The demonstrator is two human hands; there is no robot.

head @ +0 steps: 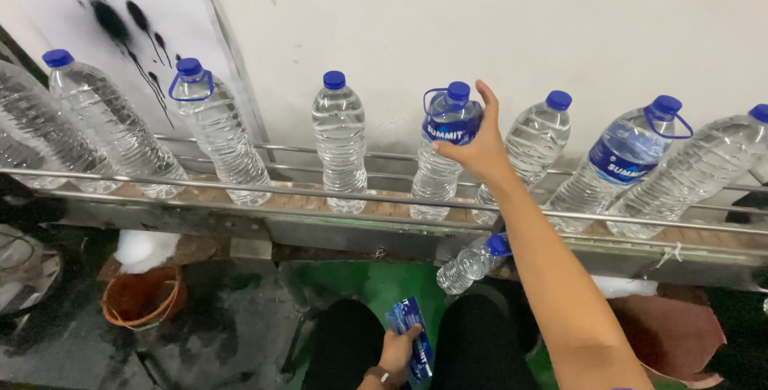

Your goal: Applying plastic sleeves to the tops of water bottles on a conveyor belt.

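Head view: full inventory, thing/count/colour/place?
Water bottles: eight, clear, blue caps, standing on the conveyor; two carry blue labels
Small bottle: one, clear, blue cap, lying under the rail
Bucket: one, orange, floor at left
Panel: one, white, black paint marks, upper left
Right hand: on the labelled bottle, mid-conveyor
Left hand: holds blue labels, by the knees

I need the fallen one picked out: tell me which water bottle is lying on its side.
The small bottle below the conveyor rail, beside the right forearm, lies tilted on its side; every other bottle stands upright on the belt.
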